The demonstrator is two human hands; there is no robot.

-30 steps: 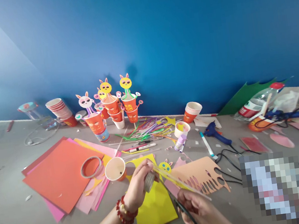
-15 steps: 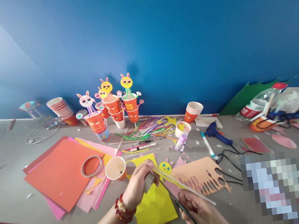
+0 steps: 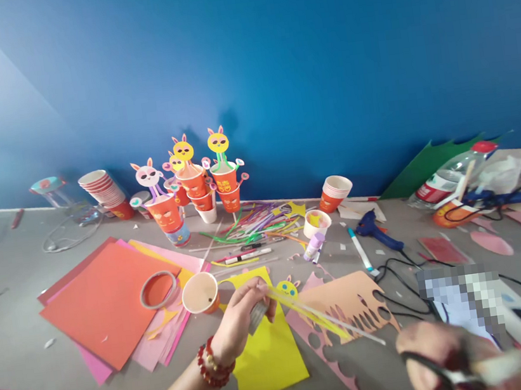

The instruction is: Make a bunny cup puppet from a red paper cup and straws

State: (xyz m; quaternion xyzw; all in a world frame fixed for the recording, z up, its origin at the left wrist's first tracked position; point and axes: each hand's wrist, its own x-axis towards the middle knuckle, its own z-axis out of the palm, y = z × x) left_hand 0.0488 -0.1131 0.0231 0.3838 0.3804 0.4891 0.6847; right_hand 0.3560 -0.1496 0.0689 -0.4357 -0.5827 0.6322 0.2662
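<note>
My left hand (image 3: 244, 309), with red bead bracelets at the wrist, is closed above the yellow paper sheet (image 3: 275, 359). It grips a thin translucent white stick (image 3: 355, 329) and a yellow strip (image 3: 322, 321), both pointing down to the right. Something small and grey is tucked under its fingers; I cannot make out what. At lower right, my right hand (image 3: 435, 351) is closed around black-handled scissors (image 3: 424, 362), partly smeared by motion. A yellow rabbit-face cutout (image 3: 288, 287) rests just past my left fingertips. Beside it lies a cut-up peach sheet (image 3: 345, 296).
Decorated rabbit cups (image 3: 164, 214) stand at the wall. Orange and pink sheets (image 3: 97, 306) lie left, under a tape roll (image 3: 142, 293), beside an open cup (image 3: 200, 292). Coloured stems (image 3: 264, 220), a blue glue gun (image 3: 380, 230) with black cables and a bottle (image 3: 454, 176) lie farther back.
My right hand has moved right with the scissors, away from the stick and strip. My left hand stays in place, still gripping them. The pink paper scrap beneath is more exposed.
</note>
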